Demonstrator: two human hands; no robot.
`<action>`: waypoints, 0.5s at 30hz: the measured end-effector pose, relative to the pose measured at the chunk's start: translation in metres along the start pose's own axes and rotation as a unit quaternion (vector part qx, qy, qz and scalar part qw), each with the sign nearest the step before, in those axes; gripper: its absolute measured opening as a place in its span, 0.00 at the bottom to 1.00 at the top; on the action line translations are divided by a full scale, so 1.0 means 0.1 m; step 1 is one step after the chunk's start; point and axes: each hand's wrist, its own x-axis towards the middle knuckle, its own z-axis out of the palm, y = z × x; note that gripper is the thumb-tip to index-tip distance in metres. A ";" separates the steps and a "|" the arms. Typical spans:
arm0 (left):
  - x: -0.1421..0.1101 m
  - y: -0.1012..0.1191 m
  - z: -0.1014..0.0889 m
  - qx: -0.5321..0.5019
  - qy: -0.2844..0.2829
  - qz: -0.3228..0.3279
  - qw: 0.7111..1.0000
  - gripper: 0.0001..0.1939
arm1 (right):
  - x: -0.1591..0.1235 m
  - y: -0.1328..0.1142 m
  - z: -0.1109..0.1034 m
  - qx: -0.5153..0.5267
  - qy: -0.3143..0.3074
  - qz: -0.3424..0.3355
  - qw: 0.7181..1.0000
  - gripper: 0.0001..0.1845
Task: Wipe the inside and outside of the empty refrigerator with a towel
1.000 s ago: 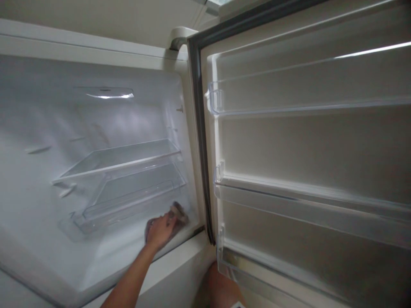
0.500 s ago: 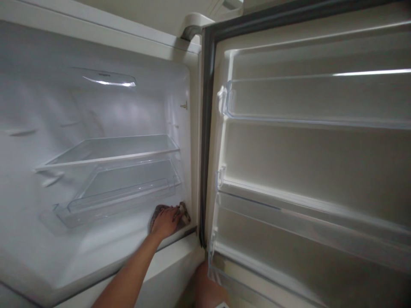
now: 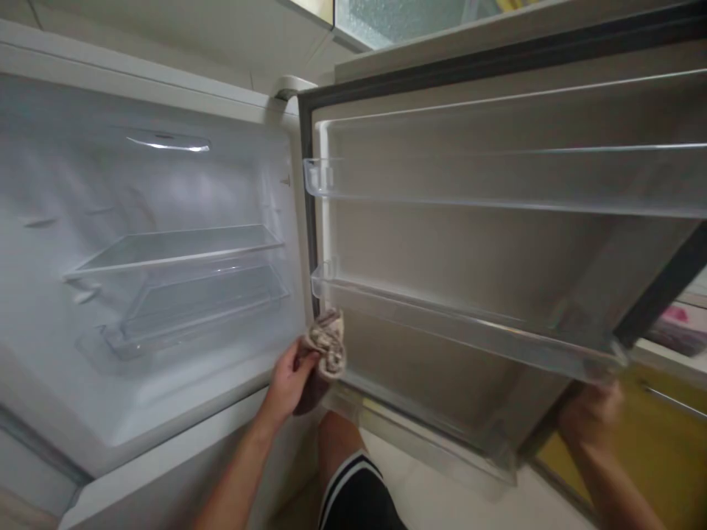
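A crumpled brown and beige cloth is pinched in my left hand, between the thumb and fingers. My left hand is at the front of the refrigerator compartment, close to the hinge side of the open refrigerator door. At the lower outer corner of the door is my right hand, beside the end of the clear middle door bin. Motion blur smears its fingers, so its grip is unclear.
Inside the refrigerator are a glass shelf and a clear drawer-like tray. More clear bins, an upper one and a lower one, line the door. A yellow cabinet stands at right. My leg is below.
My left hand has lifted the cloth off the compartment floor and brought it out toward the door. My right hand has come into view at the door's outer edge. The view has turned right.
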 end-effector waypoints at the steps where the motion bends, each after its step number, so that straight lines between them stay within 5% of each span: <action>1: -0.01 0.12 0.07 0.026 -0.051 0.026 0.998 0.43 | 0.01 0.01 -0.04 0.016 -0.004 -0.001 1.000 0.48; 6: -0.05 0.48 0.36 0.206 -0.249 0.086 0.942 0.29 | -0.05 -0.08 -0.10 0.008 -0.040 0.016 0.999 0.50; 11: 0.00 0.69 0.52 0.332 -0.317 0.090 0.884 0.34 | -0.10 -0.20 -0.10 0.006 -0.035 0.011 0.999 0.48; 15: -0.19 1.12 1.05 0.353 -0.335 0.117 0.866 0.39 | -0.15 -0.28 -0.14 0.019 -0.045 0.021 0.999 0.48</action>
